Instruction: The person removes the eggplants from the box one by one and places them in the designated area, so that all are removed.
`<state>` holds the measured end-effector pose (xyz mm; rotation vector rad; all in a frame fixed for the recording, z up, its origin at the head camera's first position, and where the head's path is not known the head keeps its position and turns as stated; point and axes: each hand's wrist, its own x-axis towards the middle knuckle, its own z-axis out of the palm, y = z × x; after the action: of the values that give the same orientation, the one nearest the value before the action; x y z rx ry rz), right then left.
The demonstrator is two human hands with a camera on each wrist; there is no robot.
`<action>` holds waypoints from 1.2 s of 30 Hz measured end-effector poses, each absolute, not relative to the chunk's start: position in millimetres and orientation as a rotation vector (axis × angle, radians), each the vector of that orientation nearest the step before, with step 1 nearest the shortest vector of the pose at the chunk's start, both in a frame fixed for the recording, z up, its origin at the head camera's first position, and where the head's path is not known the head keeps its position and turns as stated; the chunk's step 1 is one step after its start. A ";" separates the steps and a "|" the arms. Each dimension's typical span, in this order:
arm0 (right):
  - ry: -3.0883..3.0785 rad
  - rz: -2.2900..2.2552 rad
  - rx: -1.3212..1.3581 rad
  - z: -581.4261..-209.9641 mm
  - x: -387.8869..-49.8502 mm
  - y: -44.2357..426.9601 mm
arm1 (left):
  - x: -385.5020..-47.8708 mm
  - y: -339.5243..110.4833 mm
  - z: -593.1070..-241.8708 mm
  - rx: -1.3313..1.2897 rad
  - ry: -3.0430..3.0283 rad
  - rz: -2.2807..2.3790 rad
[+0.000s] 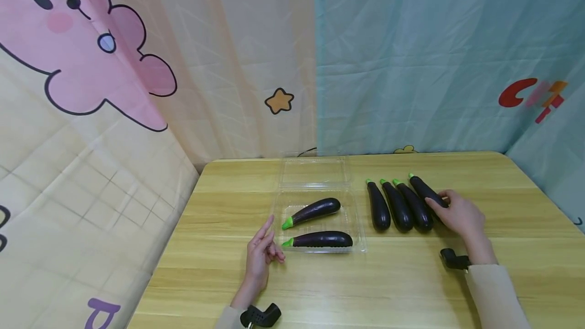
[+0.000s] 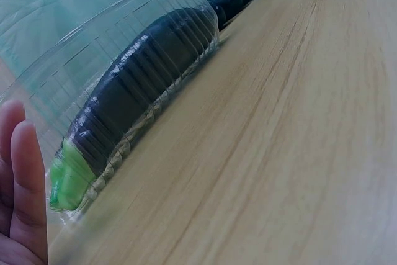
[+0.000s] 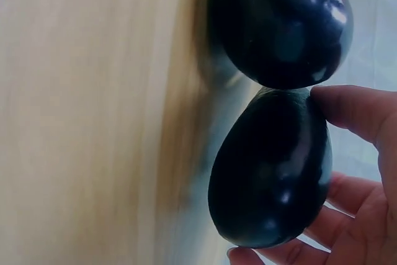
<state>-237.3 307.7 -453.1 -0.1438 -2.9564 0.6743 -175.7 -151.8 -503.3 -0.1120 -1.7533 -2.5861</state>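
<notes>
My right hand grips the rightmost eggplant by its thick end, thumb on one side and fingers on the other. In the right wrist view that eggplant touches or nearly touches its neighbour. Three more eggplants lie side by side to its left, green stems pointing away. A clear plastic clamshell box stands with its lid raised or laid back, holding two eggplants with stems to the left. Beside the box's left edge is my left hand, fingers loosely extended, holding nothing.
The clear lid extends toward the far edge of the wooden table. Behind the table hangs a printed curtain. Each wrist wears a black camera mount.
</notes>
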 end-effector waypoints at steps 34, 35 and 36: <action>-3.033 0.675 -0.121 -456.9 -235.5 307.6 | -176.1 -151.5 -503.7 -0.107 -1.750 -2.586; -3.031 0.678 -0.114 -457.1 -235.4 307.7 | -176.1 -151.5 -503.8 -0.109 -1.750 -2.585; -3.028 0.683 -0.108 -457.4 -235.3 307.7 | -176.0 -151.5 -504.0 -0.110 -1.749 -2.586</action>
<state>-235.3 307.7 -457.4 -0.1084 -3.0281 0.6826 -176.0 -151.5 -504.0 -0.1101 -1.7493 -2.5856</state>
